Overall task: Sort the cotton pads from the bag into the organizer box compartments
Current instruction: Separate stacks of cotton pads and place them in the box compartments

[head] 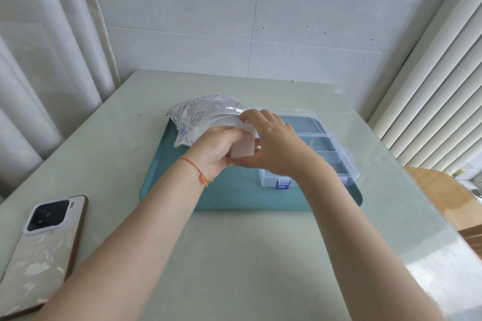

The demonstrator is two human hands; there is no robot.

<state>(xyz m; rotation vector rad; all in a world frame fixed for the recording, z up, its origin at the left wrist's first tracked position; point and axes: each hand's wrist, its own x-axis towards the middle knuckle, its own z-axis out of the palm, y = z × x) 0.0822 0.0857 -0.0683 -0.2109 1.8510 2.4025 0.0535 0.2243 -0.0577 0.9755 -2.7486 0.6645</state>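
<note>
A teal tray (pixel 234 198) lies on the pale green tabletop (pixel 234 255). Two task items sit on the tray: a printed plastic bag (pixel 198 114) at the far left corner and a clear organizer box (pixel 328 154) at the right side. The box lid stands open behind the box, and the dividers of the compartments are visible through the clear walls. Blue latches are on the near wall of the box.

Both hands meet over the middle of the tray, between the bag and the box. The left hand (pixel 214 151) has its grip curled around a small stack of white cotton pads (pixel 243 148), with the thumb on the near side of the stack. The stack is raised above the tray surface, at the open mouth of the bag. The right hand (pixel 273 143) closes its grip on the same stack from the right: the thumb runs under the stack's lower edge and the fingers bend over its top edge. The right hand covers part of the left side of the box, so the contents of the compartments under it cannot be determined.

A braided multicolour thread bracelet (pixel 197 169) is on the left wrist. A phone (pixel 39 250) lies face down at the near left edge of the tabletop, well apart from the tray.
</note>
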